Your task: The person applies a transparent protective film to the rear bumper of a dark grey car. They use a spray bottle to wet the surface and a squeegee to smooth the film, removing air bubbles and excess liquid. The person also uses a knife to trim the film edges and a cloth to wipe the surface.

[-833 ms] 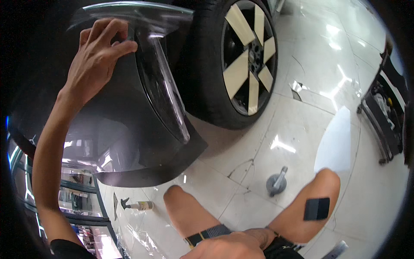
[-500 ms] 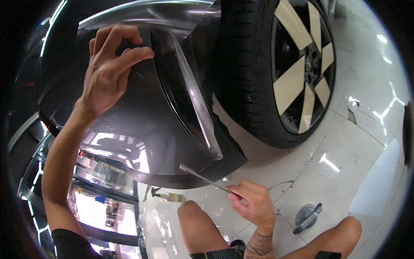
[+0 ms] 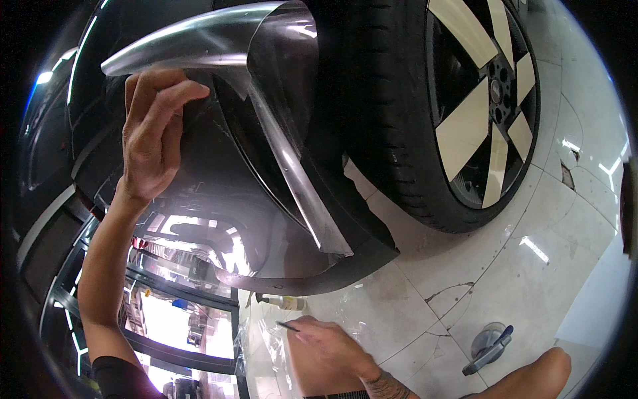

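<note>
A dark grey car bumper (image 3: 193,179) is in front of me, with clear film (image 3: 179,56) peeled up along its upper part in a curled sheet. A narrow strip of the film hangs down across the dark recess (image 3: 256,159). My left hand (image 3: 153,133) is raised at the film's lower edge, fingers pinched together on it; the fingertips are partly hidden. Low in front of my leg, my right hand (image 3: 329,342) is closed around a thin, dark stick-like tool (image 3: 288,326), its short end pointing left. That hand is slightly blurred.
A wheel (image 3: 498,93) with cream spokes and a black tyre stands right of the bumper. On the tiled floor (image 3: 412,319) are a spray bottle (image 3: 286,303) below the bumper and a handled suction cup (image 3: 488,349) near my right knee. A pale sheet (image 3: 595,299) lies far right.
The film has lifted and curled farther from the bumper. My left hand's fingers have drawn together. My right hand has moved down and left with the tool, away from the bumper's lower edge.
</note>
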Motion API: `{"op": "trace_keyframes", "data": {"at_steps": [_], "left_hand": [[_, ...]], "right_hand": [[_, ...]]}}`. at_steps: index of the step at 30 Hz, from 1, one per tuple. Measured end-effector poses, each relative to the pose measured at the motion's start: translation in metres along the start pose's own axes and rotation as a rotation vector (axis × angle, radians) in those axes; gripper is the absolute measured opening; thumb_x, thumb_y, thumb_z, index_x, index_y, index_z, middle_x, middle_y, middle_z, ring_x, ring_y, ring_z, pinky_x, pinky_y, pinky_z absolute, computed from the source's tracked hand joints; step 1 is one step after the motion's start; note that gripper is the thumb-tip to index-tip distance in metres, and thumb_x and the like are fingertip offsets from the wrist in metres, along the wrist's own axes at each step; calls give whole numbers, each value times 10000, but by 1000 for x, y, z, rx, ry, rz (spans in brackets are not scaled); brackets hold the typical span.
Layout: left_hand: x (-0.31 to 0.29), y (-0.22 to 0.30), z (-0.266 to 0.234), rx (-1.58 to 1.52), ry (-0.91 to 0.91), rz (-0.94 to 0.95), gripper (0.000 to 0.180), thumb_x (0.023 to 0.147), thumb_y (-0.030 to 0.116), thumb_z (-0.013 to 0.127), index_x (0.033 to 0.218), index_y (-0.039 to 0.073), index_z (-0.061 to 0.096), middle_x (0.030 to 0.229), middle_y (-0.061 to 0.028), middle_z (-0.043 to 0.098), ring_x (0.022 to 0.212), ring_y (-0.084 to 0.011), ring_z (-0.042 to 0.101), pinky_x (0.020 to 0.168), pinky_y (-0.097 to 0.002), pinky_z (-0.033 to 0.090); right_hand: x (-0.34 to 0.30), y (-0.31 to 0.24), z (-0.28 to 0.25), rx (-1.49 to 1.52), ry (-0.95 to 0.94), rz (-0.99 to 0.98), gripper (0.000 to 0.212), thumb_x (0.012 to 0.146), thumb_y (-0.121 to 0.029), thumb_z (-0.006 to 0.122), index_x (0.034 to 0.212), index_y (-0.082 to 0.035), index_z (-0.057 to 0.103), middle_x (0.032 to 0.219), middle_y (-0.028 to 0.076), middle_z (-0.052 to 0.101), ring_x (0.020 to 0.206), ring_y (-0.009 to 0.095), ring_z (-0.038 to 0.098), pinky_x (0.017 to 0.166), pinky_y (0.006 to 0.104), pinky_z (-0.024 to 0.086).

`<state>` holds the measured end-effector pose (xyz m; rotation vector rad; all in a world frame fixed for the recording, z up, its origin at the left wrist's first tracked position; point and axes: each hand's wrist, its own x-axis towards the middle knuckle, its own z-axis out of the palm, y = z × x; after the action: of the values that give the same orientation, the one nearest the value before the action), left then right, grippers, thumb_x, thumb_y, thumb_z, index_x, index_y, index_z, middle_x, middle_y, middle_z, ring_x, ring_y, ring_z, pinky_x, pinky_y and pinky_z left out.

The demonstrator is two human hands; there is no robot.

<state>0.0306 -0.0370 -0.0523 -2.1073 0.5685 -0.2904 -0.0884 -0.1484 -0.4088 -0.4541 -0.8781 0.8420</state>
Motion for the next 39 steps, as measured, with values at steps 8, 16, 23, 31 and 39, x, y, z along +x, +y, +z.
{"op": "trace_keyframes", "data": {"at_steps": [8, 16, 23, 31, 39], "left_hand": [[-4, -3, 1, -41, 58, -9, 378, 925, -26, 420, 1252, 95, 564, 1199, -112, 593, 1105, -267, 543, 950, -366, 434], [-5, -4, 0, 35, 0, 35, 380, 952, 15, 407, 1316, 72, 501, 1267, -121, 562, 1181, -268, 504, 1008, -384, 390], [0, -7, 4, -7, 10, 67, 413, 960, 21, 408, 1359, 103, 472, 1344, -88, 523, 1273, -251, 452, 1080, -399, 344], [3, 25, 4, 185, 52, -18, 385, 953, 57, 387, 1330, 55, 469, 1238, -134, 563, 1146, -294, 510, 983, -399, 384], [-8, -3, 8, 22, 57, 37, 505, 933, -20, 369, 1366, 209, 490, 1340, -43, 542, 1211, -241, 502, 992, -411, 387]], "right_hand": [[39, -54, -20, -241, -68, 205, 554, 871, 81, 427, 1401, -80, 426, 971, 129, 617, 845, 225, 623, 752, 321, 491], [70, -69, -43, 63, -103, -178, 505, 897, 52, 432, 1397, -10, 412, 994, 135, 588, 928, 188, 598, 804, 297, 473], [22, -27, -17, -127, 10, -4, 232, 922, -34, 501, 1141, 40, 488, 1008, 153, 577, 825, 219, 546, 815, 327, 448], [38, -41, -11, -251, -9, -307, 321, 889, -3, 568, 1210, -5, 540, 897, 110, 645, 673, 162, 580, 555, 267, 432], [113, -76, -12, -39, 221, -397, 180, 974, -168, 534, 1015, 5, 563, 678, -14, 530, 560, 35, 422, 498, 202, 342]]}}
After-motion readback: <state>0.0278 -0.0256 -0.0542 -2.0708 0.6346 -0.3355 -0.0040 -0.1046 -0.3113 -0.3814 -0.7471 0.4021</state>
